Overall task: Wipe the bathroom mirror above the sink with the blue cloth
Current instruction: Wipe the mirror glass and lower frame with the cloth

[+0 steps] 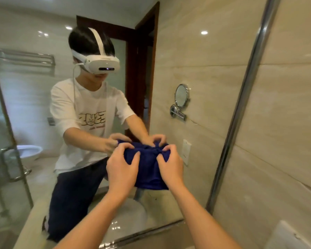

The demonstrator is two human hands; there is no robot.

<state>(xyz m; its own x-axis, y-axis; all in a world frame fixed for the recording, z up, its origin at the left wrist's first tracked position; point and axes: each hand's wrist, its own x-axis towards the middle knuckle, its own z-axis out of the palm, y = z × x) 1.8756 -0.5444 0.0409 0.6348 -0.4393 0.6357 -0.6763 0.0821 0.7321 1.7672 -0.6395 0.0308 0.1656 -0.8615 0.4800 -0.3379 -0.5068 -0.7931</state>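
The blue cloth (pixel 148 169) is bunched against the lower part of the bathroom mirror (pixel 196 72). My left hand (pixel 121 169) grips its left side with curled fingers and my right hand (pixel 170 165) grips its right side the same way. Both hands hold the cloth to the glass just above the mirror's bottom edge. The mirror shows a person in a white shirt and headset with both hands on the cloth's reflection. The sink (pixel 133 218) appears only as a reflection below the cloth.
A metal frame strip (pixel 241 112) bounds the mirror on the right, with beige tiled wall (pixel 280 141) beyond. A white object (pixel 291 236) sits at the lower right. Reflected in the mirror: a round shaving mirror (pixel 181 95), a toilet (pixel 28 152), a glass shower door, a dark doorway.
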